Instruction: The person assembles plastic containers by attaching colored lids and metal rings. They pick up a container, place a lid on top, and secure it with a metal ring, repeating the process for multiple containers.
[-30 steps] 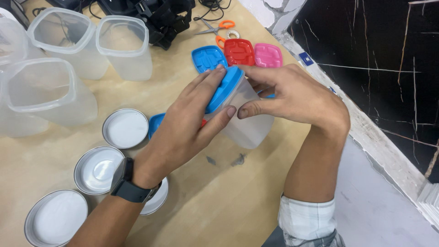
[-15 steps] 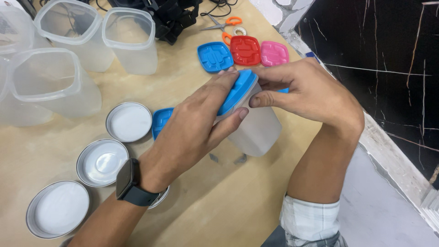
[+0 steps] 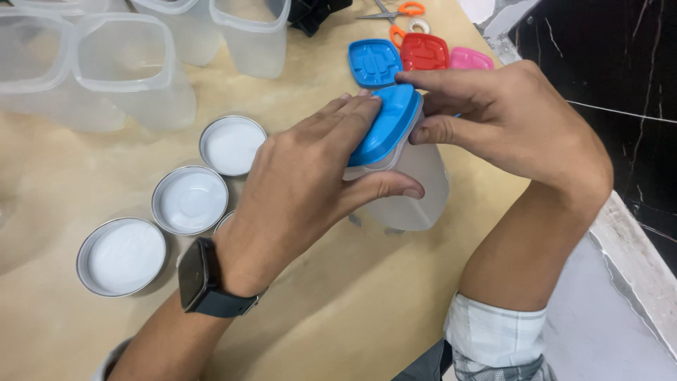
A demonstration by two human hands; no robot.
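A translucent plastic container (image 3: 422,185) stands tilted on the wooden table (image 3: 338,310), with a blue lid (image 3: 386,124) on its top. My left hand (image 3: 303,190) lies over the lid's near side, fingers on the lid and thumb against the container's wall. My right hand (image 3: 515,120) grips the lid's far edge with index finger and thumb. A black watch (image 3: 201,286) sits on my left wrist.
Loose blue (image 3: 374,61), red (image 3: 424,51) and pink (image 3: 471,59) lids lie at the back, near orange-handled scissors (image 3: 395,11). Several empty translucent containers (image 3: 134,70) stand at the back left. Three round white metal-rimmed lids (image 3: 190,200) lie left. The table's edge runs along the right.
Both hands stayed on the container and lid, which now stand nearer the table's front edge. My left fingers have spread flatter over the blue lid.
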